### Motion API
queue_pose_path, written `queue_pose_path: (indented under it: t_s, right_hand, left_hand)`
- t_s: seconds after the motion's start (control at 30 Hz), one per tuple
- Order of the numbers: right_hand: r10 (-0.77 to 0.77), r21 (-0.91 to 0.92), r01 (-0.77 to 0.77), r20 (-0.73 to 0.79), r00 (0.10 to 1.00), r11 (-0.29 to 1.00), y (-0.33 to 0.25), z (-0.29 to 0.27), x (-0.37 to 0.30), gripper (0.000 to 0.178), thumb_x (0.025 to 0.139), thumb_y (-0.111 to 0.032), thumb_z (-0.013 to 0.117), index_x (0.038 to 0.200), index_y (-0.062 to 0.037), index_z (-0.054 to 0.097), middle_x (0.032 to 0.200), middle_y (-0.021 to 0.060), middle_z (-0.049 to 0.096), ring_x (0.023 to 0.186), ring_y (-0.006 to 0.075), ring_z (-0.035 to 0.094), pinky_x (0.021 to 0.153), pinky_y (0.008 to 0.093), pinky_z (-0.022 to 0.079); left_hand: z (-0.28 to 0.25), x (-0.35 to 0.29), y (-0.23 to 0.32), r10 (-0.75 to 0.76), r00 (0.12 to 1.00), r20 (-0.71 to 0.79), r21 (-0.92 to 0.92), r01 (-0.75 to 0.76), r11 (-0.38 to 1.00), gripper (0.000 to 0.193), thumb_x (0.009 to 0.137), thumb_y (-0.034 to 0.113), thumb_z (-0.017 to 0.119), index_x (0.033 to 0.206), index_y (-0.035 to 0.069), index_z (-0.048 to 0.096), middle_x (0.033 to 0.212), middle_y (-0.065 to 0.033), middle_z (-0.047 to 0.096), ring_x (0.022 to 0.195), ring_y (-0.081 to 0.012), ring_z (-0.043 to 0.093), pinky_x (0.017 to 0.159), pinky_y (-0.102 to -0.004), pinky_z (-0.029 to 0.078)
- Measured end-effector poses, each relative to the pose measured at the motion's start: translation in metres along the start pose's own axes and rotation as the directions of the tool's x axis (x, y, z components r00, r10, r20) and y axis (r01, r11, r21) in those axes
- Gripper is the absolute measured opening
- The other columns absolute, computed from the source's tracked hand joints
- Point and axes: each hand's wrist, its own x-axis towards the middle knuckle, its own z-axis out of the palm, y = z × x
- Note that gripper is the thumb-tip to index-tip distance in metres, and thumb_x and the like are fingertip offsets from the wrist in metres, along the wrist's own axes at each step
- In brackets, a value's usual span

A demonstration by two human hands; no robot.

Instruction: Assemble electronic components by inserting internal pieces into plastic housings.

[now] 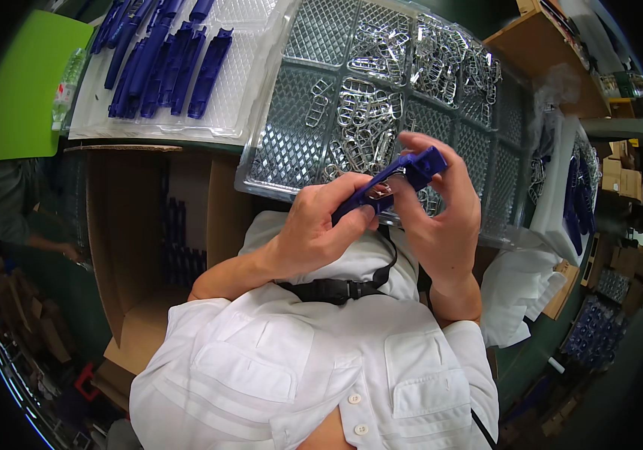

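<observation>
A long, trough-shaped blue plastic piece (428, 165) is held slantwise in front of my chest, over the near edge of a clear compartment tray (280, 157). My left hand (310, 225) pinches its lower left end between thumb and fingers. Round the upper right end curls my right hand (449, 202), with the thumb pressed to the piece's inner side. A small shiny metal part (381, 189) shows in the hollow between the two thumbs; its exact shape is partly hidden. Bent metal wire clips (366, 105) lie heaped in several of the tray's compartments.
More blue plastic pieces (209, 75) lie on a white tray (235, 124) at the far left. Below it stands an open cardboard box (123, 225) with blue pieces inside. At the right is a white foam box (558, 191). Another person's arm (48, 244) shows at the left.
</observation>
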Motion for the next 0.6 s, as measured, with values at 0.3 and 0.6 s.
queue_pose_path:
  t_s: [0.3, 0.6]
  right_hand:
    - [-0.110, 0.052, 0.114, -0.075, 0.991, 0.992, 0.021, 0.009, -0.003, 0.030, 0.085, 0.001, 0.079, 0.109, -0.0026, 0.060, 0.102, 0.0108, 0.071, 0.085, 0.0261, 0.073, 0.075, 0.0354, 0.057]
    - [-0.064, 0.030, 0.064, -0.015, 0.998, 0.997, 0.025, 0.011, -0.001, 0.029, 0.086, 0.012, 0.072, 0.108, 0.0005, 0.057, 0.108, 0.0109, 0.066, 0.095, 0.0176, 0.067, 0.086, 0.0299, 0.056]
  left_hand:
    - [0.010, 0.016, 0.004, -0.182, 0.982, -0.056, -0.002, 0.182, 0.983, 0.017, 0.099, 0.012, 0.065, 0.099, -0.004, 0.070, 0.073, -0.0091, 0.074, 0.065, -0.0119, 0.072, 0.059, -0.0281, 0.056]
    - [0.007, 0.022, -0.012, -0.225, 0.973, -0.050, -0.124, 0.218, 0.968, 0.018, 0.098, 0.011, 0.061, 0.091, -0.002, 0.071, 0.067, -0.0071, 0.071, 0.061, -0.0088, 0.067, 0.056, -0.0255, 0.053]
